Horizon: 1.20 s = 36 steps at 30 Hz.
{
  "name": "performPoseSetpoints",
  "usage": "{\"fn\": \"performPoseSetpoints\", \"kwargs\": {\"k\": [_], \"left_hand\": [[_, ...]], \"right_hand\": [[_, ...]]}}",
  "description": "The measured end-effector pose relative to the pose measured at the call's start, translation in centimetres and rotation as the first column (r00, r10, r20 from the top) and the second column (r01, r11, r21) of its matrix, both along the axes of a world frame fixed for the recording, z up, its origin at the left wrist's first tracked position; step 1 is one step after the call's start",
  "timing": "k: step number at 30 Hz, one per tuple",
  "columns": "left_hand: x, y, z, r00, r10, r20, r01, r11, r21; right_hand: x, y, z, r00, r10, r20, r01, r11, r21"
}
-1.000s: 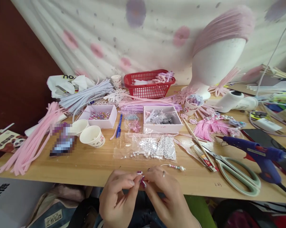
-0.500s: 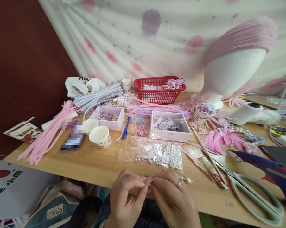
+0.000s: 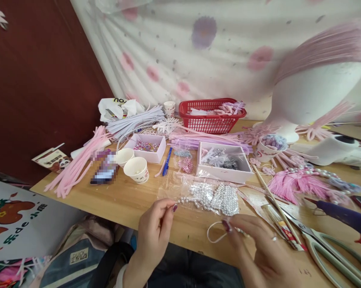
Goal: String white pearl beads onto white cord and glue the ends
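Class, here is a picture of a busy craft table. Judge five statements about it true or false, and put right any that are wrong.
1. A loop of pale cord shows beside the right hand. True.
2. The two hands are clasped together. False: the left hand is apart from the right hand.
3. The blue pen lies inside the red basket. False: the blue pen lies on the wooden table, between two open boxes.
4. White beads show in a clear plastic bag. True.
5. The scissors lie to the left of the pen. False: the scissors lie to its right.
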<state>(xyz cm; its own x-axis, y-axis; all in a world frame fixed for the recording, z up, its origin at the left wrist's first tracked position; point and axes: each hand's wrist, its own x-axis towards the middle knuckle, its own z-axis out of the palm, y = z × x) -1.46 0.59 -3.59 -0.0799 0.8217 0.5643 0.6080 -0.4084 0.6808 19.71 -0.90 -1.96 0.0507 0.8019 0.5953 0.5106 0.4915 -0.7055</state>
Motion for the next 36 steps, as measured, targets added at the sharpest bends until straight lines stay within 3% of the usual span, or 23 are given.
{"fn": "performPoseSetpoints", "kwargs": {"k": [5,11,16,19,22,25,27,31,36], "left_hand": [[-0.9,0.5,0.9,0.984,0.018,-0.179,-0.024,0.999,-0.033],[-2.1,1.3,1.0,0.974,0.123,-0.189,-0.143,0.985,-0.099],[-3.0,2.0,1.8,0.971,0.173,-0.163,-0.194,0.974,-0.117],[-3.3,2.3,3.7,0.976,0.161,-0.148,-0.176,0.980,-0.091],[-3.2,3.5,6.1,0.987,0.103,-0.127,-0.116,0.989,-0.093],[-2.4,6.4,7.7,0.947,-0.002,-0.322,-0.071,0.974,-0.215],[-1.7,9.0,8.0,0.884,-0.043,-0.465,-0.091,0.961,-0.262],[-0.3,13.4,7.8,0.862,-0.162,-0.480,-0.003,0.945,-0.326],[0.3,13.4,8.5,0.880,-0.106,-0.463,-0.044,0.953,-0.301]], "right_hand": [[0.6,-0.1,1.3,0.943,-0.243,-0.226,0.192,0.955,-0.226],[1.5,0.4,1.9,0.865,-0.433,-0.252,0.345,0.880,-0.327],[2.0,0.4,1.2,0.863,-0.450,-0.231,0.370,0.873,-0.318],[2.0,0.1,1.1,0.868,-0.444,-0.222,0.373,0.878,-0.300],[2.2,0.0,0.7,0.845,-0.498,-0.198,0.423,0.846,-0.323],[2.5,0.1,-0.2,0.855,-0.472,-0.216,0.388,0.857,-0.338],[2.6,0.1,-0.6,0.859,-0.452,-0.240,0.359,0.866,-0.347],[2.5,-0.3,-0.1,0.833,-0.485,-0.268,0.387,0.855,-0.344],[2.9,-0.9,1.1,0.820,-0.508,-0.264,0.439,0.854,-0.279]]}}
